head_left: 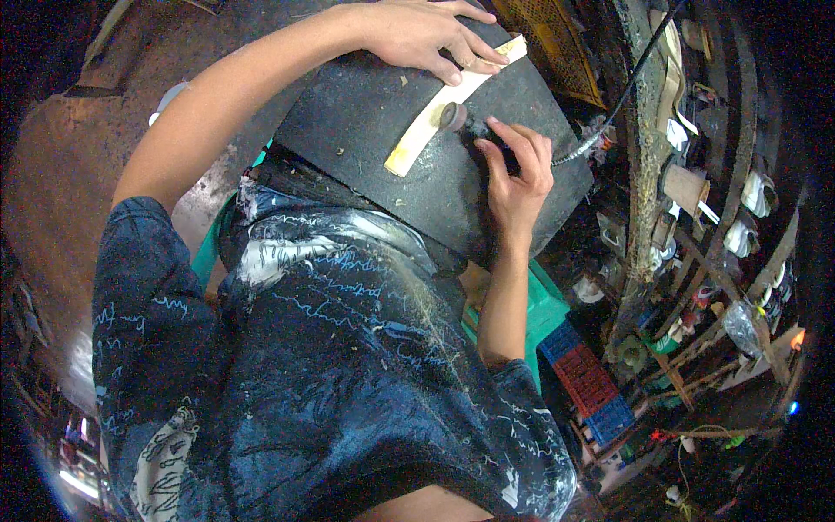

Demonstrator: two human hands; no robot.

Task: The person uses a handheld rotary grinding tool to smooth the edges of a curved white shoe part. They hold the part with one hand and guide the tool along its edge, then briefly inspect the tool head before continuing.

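A pale, yellow-smudged strip lies diagonally on a dark board over my lap. My left hand rests across its upper part, fingers spread, pressing on it. A small round grey-brown wheel sits against the strip's right side. Just right of that wheel, my right hand is curled with thumb and forefinger around a dark shape that I cannot make out clearly. A black cable with a pale sleeve runs from near this hand toward the upper right.
A yellow perforated crate is beyond the board. Wooden racks with pale, shoe-like items and scraps line the right side. A green plastic piece and a blue-and-red crate are at lower right. Brown floor shows at left.
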